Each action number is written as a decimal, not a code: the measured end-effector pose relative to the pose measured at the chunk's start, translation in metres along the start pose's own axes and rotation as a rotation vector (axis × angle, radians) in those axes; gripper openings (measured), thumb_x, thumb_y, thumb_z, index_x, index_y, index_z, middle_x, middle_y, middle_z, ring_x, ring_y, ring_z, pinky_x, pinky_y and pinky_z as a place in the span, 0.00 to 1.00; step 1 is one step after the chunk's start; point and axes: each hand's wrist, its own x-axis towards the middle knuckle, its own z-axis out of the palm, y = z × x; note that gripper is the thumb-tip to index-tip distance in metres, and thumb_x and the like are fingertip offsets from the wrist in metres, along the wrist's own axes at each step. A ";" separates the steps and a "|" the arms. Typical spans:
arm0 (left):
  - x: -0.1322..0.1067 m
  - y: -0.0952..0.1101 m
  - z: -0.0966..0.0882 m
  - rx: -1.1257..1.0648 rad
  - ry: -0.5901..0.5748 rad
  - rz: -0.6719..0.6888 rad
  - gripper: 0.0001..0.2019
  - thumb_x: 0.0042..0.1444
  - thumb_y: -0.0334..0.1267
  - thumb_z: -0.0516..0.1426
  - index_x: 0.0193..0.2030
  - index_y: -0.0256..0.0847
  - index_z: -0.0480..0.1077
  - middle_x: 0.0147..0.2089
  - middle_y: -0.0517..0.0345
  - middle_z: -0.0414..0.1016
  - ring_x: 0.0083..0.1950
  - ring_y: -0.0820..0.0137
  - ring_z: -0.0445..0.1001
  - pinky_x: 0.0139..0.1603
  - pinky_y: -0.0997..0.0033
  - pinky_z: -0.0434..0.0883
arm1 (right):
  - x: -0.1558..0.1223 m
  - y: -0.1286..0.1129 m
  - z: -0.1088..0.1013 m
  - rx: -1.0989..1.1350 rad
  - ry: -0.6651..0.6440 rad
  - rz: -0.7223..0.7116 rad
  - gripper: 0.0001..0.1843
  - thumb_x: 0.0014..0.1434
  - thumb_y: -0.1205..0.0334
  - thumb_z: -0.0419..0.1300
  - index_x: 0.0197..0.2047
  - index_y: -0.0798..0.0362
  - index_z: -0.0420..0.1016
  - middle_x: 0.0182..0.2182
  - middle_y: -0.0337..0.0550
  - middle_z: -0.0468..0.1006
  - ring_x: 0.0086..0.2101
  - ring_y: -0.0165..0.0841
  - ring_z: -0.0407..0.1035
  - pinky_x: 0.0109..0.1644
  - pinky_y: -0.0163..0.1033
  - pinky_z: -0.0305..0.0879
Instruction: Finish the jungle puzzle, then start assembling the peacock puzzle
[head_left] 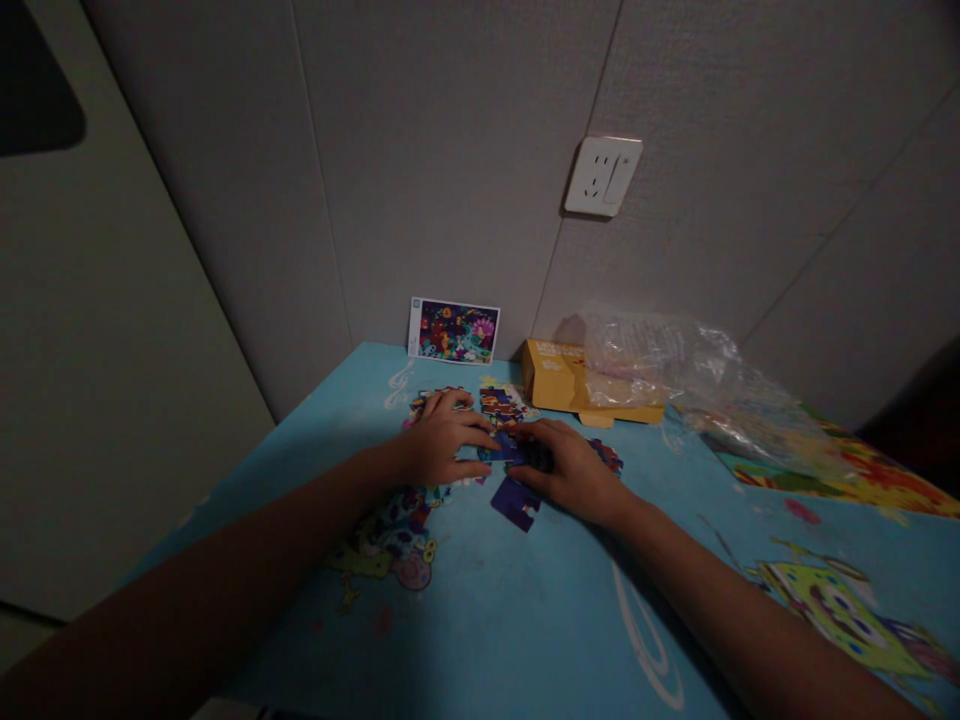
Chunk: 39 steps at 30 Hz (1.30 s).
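Observation:
My left hand lies palm down over colourful jigsaw puzzle pieces, its fingers spread and the fingertips at a dark blue puzzle piece. From the other side my right hand curls its thumb and fingers around the right part of that same piece. Just below the right thumb, a loose dark blue puzzle piece rests on the table. Joined orange and dark puzzle pieces show beyond the hands, and more pieces stick out behind the right hand. Both palms hide part of the puzzle.
A small picture card of a colourful underwater scene leans on the wall. To its right are a yellow box and a crumpled clear plastic bag. The blue table cover has cartoon prints. A socket is on the wall.

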 end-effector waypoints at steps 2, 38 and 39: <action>0.001 0.001 0.000 -0.021 0.017 -0.013 0.13 0.51 0.46 0.65 0.45 0.53 0.78 0.51 0.58 0.78 0.60 0.53 0.60 0.61 0.46 0.53 | 0.000 0.000 0.000 0.009 0.001 -0.014 0.27 0.52 0.60 0.68 0.56 0.54 0.71 0.48 0.51 0.76 0.49 0.43 0.69 0.55 0.49 0.63; 0.005 -0.018 0.002 0.145 0.250 -0.628 0.17 0.58 0.50 0.56 0.50 0.45 0.72 0.50 0.49 0.73 0.54 0.54 0.69 0.57 0.51 0.64 | -0.002 0.010 0.003 -0.211 -0.084 0.010 0.32 0.61 0.39 0.54 0.62 0.48 0.68 0.61 0.52 0.67 0.59 0.50 0.60 0.60 0.59 0.54; 0.005 -0.018 0.002 0.144 0.248 -0.625 0.18 0.57 0.50 0.57 0.51 0.45 0.72 0.50 0.49 0.73 0.54 0.54 0.69 0.57 0.51 0.64 | -0.001 0.010 0.003 -0.215 -0.072 0.014 0.31 0.61 0.40 0.55 0.61 0.48 0.69 0.60 0.52 0.68 0.57 0.50 0.62 0.60 0.59 0.55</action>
